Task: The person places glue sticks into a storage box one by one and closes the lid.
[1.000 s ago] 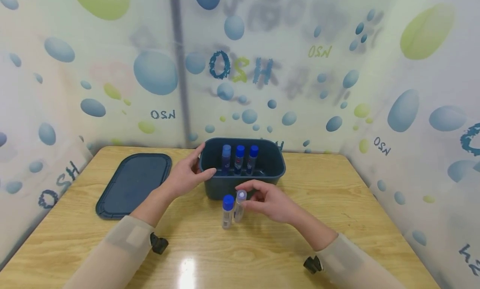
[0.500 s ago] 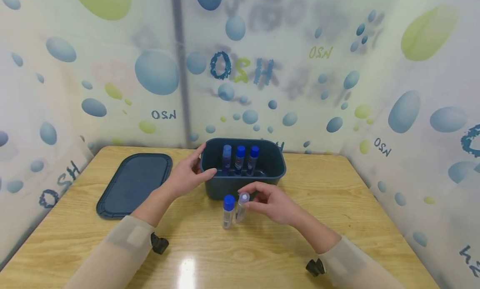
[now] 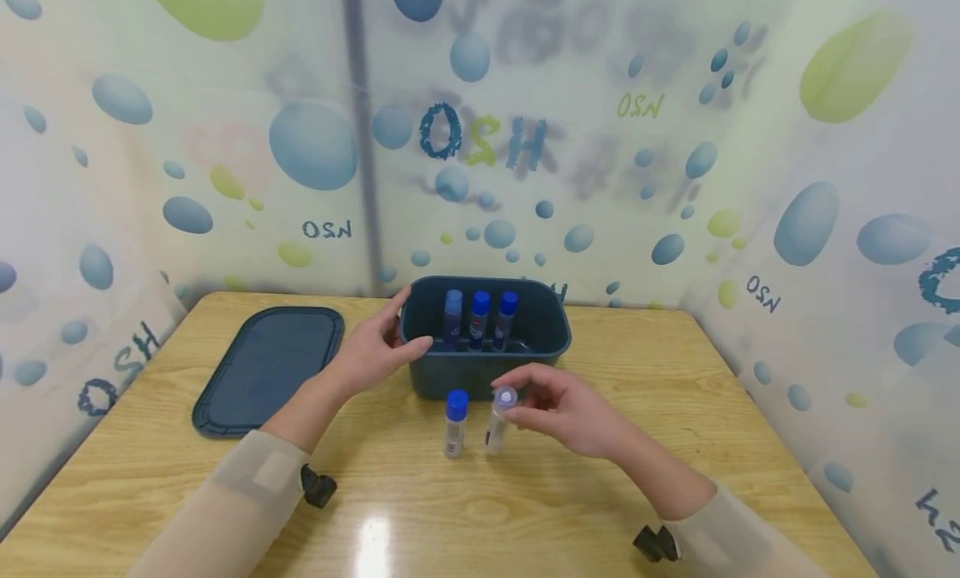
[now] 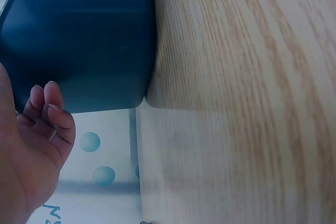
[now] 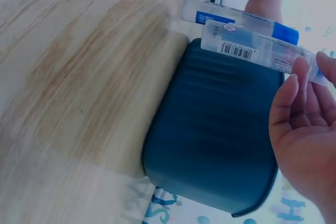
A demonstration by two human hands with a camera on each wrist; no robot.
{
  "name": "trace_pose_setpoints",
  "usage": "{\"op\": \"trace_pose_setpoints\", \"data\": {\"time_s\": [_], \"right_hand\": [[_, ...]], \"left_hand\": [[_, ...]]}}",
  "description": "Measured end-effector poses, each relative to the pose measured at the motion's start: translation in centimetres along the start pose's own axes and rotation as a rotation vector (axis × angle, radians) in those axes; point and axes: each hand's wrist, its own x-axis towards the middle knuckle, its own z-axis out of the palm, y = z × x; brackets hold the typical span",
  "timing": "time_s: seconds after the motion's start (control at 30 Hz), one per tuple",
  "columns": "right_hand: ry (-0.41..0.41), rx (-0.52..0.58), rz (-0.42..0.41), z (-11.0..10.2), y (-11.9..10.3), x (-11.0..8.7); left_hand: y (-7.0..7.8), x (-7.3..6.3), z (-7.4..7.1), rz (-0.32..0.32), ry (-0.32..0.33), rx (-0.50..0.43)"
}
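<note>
A dark blue plastic bin (image 3: pixel 487 378) stands on the table, with several tubes inside; the three that show clearly are upright and blue-capped (image 3: pixel 478 320). My left hand (image 3: pixel 375 349) holds the bin's left end, thumb over the near rim and index finger at the far corner. In the left wrist view its other fingers (image 4: pixel 63 121) curl loosely beside the bin wall. My right hand (image 3: pixel 570 411) pinches a clear-capped see-through tube (image 3: pixel 497 428) near its top, in front of the bin. Left of it stands a clear tube with a blue cap (image 3: pixel 455 428). A barcode label shows on the pinched tube (image 5: pixel 236 45).
A dark blue lid (image 3: pixel 270 370) lies flat on the wooden table (image 3: pixel 675 411), left of the bin. Patterned white walls (image 3: pixel 600 145) enclose the table at the back and both sides.
My right hand has moved right with the clear-capped tube, widening the space between it and the blue-capped tube. The left hand and the bin have stayed put.
</note>
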Motion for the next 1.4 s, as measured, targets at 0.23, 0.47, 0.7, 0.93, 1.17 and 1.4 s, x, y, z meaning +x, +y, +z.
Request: {"op": "trace_pose_setpoints", "data": {"time_s": [0.23, 0.47, 0.7, 0.93, 1.17, 1.4], "right_hand": [[0.01, -0.022, -0.046, -0.5, -0.7, -1.2], [0.026, -0.045, -0.145, -1.1, -2.0, -2.0], [0.049, -0.068, -0.24, -2.0, -3.5, -2.1], [0.09, -0.082, -0.257, -2.9, -5.1, -1.9], [0.128, -0.086, -0.275, -3.9, -6.5, -1.1], [0.178, -0.095, -0.284, -4.7, -7.9, 0.0]], "left_hand": [[0.0, 0.0, 0.0, 0.003, 0.004, 0.01], [0.1, 0.0, 0.0, 0.005, 0.004, 0.005], [0.2, 0.0, -0.1, 0.003, 0.004, 0.012], [0.3, -0.1, -0.1, 0.001, 0.011, 0.019], [0.0, 0.0, 0.0, 0.016, 0.014, 0.022], [0.0, 0.0, 0.0, 0.02, 0.009, 0.019]]}}
